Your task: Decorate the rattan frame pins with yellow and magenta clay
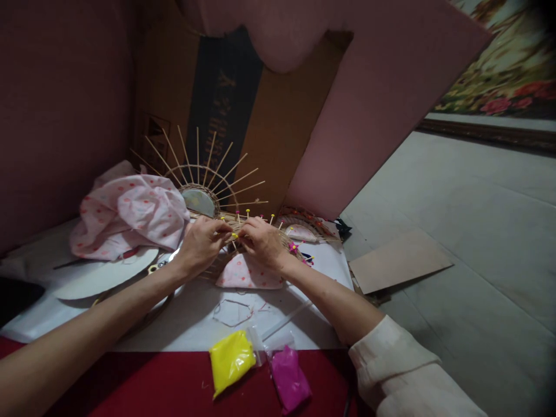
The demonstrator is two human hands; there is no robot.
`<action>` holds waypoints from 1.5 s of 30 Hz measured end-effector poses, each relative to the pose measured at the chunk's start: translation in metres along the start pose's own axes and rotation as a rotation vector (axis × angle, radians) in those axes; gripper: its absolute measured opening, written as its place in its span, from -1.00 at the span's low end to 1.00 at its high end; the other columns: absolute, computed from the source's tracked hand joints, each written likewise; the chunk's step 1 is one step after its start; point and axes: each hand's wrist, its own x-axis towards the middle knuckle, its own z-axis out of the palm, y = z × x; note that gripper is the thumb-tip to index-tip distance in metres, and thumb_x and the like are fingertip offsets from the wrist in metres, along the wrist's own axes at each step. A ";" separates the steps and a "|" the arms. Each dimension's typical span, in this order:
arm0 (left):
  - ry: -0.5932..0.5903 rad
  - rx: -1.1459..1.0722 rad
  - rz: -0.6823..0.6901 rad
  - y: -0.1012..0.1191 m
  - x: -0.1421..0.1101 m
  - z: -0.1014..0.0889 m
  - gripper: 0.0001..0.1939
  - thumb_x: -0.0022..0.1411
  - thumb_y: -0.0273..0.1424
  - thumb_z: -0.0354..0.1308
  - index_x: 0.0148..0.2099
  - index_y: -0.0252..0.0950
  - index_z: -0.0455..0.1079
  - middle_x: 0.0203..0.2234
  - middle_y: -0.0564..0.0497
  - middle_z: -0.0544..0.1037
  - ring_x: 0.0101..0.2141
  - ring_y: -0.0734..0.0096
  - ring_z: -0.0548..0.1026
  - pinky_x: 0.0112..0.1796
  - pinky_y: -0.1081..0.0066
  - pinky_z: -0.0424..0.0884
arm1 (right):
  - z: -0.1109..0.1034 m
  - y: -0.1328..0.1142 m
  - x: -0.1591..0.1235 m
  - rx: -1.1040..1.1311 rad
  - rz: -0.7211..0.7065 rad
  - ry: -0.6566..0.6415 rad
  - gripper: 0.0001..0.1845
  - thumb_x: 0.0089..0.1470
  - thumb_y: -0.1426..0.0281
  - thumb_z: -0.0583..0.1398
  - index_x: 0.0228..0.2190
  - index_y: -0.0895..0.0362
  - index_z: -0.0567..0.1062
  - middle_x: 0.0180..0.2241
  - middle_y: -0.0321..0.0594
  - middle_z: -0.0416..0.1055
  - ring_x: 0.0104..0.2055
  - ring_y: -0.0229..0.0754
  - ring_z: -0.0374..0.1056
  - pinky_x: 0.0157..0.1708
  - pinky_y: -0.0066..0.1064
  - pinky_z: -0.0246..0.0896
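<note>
My left hand (pixel 203 246) and my right hand (pixel 263 242) meet over a semicircular woven piece with short sticks along its curved edge. The fingertips of both are pinched around a small yellow clay piece (pixel 235 236). Yellow and pink tips (pixel 248 212) sit on several of the sticks, and a pink clay flower (pixel 293 248) is at the right side. Spotted pink fabric (pixel 249 273) covers its lower middle. My fingers hide part of the weave. Behind stands another woven half-round (pixel 198 200) with long bare sticks fanning upward.
Spotted cloth (pixel 134 208) lies bunched at left above a pale disc (pixel 108 275) and scissors (pixel 153 269). A yellow clay packet (pixel 232 360) and a magenta clay packet (pixel 290 379) lie in front. Cardboard (pixel 278 127) stands behind; a third woven piece (pixel 302 231) is at right.
</note>
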 end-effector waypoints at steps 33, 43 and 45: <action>-0.192 0.024 0.023 0.001 0.011 0.004 -0.84 0.15 -0.37 0.12 -0.33 -0.30 0.51 -0.45 -0.04 0.58 -0.40 0.31 0.42 -0.36 0.40 0.25 | 0.000 0.008 -0.002 0.019 0.003 0.035 -0.94 0.08 0.49 0.16 -0.39 0.13 0.45 -0.34 -0.19 0.41 -0.27 -0.14 0.22 -0.29 -0.36 0.09; -0.136 0.175 0.109 -0.004 0.010 0.008 -0.69 0.22 -0.35 -0.01 -0.50 -0.31 0.41 -0.62 -0.02 0.39 -0.48 0.30 0.32 -0.43 0.38 0.15 | 0.001 0.007 -0.002 0.035 -0.001 0.040 -0.93 0.07 0.49 0.16 -0.41 0.13 0.45 -0.34 -0.18 0.41 -0.25 -0.14 0.22 -0.26 -0.36 0.11; -0.141 0.175 0.097 -0.004 0.009 0.007 -0.69 0.22 -0.35 -0.02 -0.51 -0.30 0.41 -0.62 -0.02 0.39 -0.47 0.28 0.32 -0.43 0.37 0.15 | 0.000 0.007 -0.002 0.023 0.003 0.041 -0.92 0.07 0.50 0.15 -0.43 0.13 0.45 -0.35 -0.19 0.41 -0.26 -0.14 0.22 -0.26 -0.36 0.10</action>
